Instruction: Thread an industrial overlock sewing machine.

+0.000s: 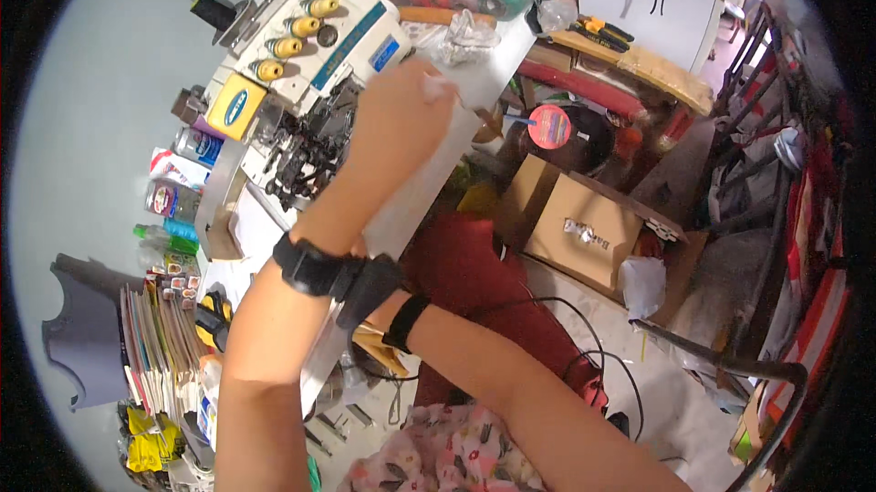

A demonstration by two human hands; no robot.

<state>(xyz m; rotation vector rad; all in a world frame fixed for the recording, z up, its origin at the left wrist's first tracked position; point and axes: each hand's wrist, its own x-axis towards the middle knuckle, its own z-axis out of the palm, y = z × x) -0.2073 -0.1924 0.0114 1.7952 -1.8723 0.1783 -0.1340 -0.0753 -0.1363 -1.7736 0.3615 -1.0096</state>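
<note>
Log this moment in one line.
left hand: near overlock sewing machine, grip unclear | right hand: mostly hidden behind left forearm | cardboard box: right of machine

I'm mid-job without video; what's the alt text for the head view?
The person's left hand, blurred with fingers curled, is beside a white overlock sewing machine with four yellow tension dials. The right forearm enters from lower right, its hand hidden behind the left wrist; a cardboard box sits at right.
</note>
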